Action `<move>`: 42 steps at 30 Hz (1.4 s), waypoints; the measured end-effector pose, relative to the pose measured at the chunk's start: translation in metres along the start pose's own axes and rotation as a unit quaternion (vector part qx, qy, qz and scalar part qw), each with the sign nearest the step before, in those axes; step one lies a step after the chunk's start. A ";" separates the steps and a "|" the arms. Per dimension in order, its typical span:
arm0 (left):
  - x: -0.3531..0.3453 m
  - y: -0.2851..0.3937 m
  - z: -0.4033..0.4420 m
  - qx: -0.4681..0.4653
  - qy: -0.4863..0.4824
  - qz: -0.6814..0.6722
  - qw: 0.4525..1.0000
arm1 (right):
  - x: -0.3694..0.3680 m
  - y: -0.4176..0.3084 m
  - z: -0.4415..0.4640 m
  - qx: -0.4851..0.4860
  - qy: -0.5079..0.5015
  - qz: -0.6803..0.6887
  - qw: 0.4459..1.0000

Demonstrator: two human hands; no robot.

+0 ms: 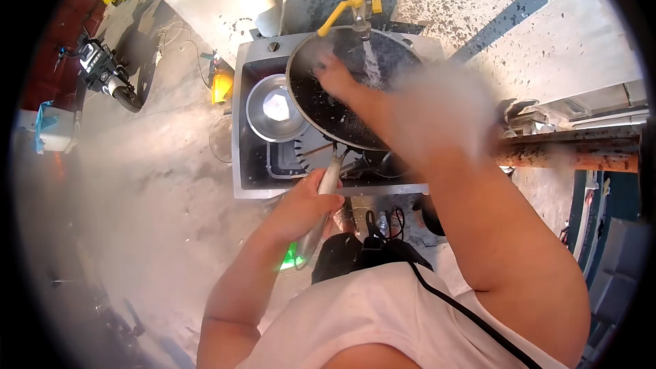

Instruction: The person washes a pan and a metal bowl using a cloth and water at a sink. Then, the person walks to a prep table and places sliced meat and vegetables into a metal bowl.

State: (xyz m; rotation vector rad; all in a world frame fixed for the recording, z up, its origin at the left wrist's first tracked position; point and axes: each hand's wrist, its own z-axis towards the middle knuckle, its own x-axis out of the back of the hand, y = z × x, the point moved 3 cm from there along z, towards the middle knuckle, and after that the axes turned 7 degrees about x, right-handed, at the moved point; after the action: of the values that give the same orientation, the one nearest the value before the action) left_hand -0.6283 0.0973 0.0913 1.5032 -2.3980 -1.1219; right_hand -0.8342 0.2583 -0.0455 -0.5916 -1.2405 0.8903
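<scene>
running into the black wok [320,111]: water [371,65] beside the right hand [334,76]

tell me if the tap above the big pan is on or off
On: a stream of water falls from the tap into the pan, where the right hand is.

- The metal tap with a yellow handle [357,8] and its falling water [371,65] got in the way over the big round black pan [340,121].
- The right hand [335,76] and its arm blocked the pan's right side.
- The left hand [311,198], around the long pale handle [330,176], blocked the near side.
- The round silver metal bowl [257,117] sat close on the left.
- Past it, over the grey floor [181,184], a hand had lots of room.
</scene>
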 end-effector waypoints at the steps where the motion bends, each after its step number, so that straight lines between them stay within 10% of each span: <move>1: 0.001 -0.004 0.001 0.003 -0.001 0.001 1.000 | 0.002 -0.049 -0.012 -0.096 -0.031 0.155 0.983; 3: 0.005 -0.009 0.004 -0.007 0.001 0.005 1.000 | -0.020 -0.064 -0.038 -0.129 -0.070 0.390 0.909; 10: 0.004 -0.023 0.003 0.000 0.007 -0.047 0.999 | 0.134 -0.083 -0.123 -0.116 -0.499 0.059 0.857; 12: 0.002 -0.023 0.002 -0.006 0.008 -0.056 0.998 | 0.200 -0.140 -0.119 0.048 -0.541 -0.135 0.829; 16: -0.008 -0.005 -0.004 0.004 0.023 -0.068 0.997 | 0.204 0.005 -0.091 0.099 -0.221 -0.475 0.846; 20: -0.014 0.025 -0.015 -0.004 0.047 0.057 0.997 | 0.224 0.031 -0.090 0.112 0.050 -0.285 0.951; 24: -0.020 -0.002 -0.038 -0.004 0.030 -0.040 0.999 | 0.254 0.004 -0.146 -0.143 -0.021 0.126 0.981; 26: -0.012 -0.043 -0.046 -0.021 0.031 -0.018 0.999 | 0.276 -0.019 -0.187 -0.245 0.016 0.119 0.962; 29: -0.027 -0.071 -0.044 -0.004 0.045 -0.064 0.997 | 0.291 -0.047 -0.243 -0.048 0.061 0.094 0.993; 31: -0.043 -0.071 -0.027 -0.059 0.043 -0.090 0.993 | 0.310 -0.072 -0.269 -0.354 0.154 0.322 0.865; 42: -0.104 -0.077 -0.010 -0.152 -0.121 -0.302 0.933 | 0.346 -0.092 -0.320 -0.312 0.157 0.488 0.800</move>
State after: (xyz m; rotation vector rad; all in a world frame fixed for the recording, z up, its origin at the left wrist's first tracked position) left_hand -0.5139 0.1575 0.0803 2.1498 -1.7789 -1.7868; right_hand -0.4768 0.5222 0.1382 -1.9543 -0.8534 1.1283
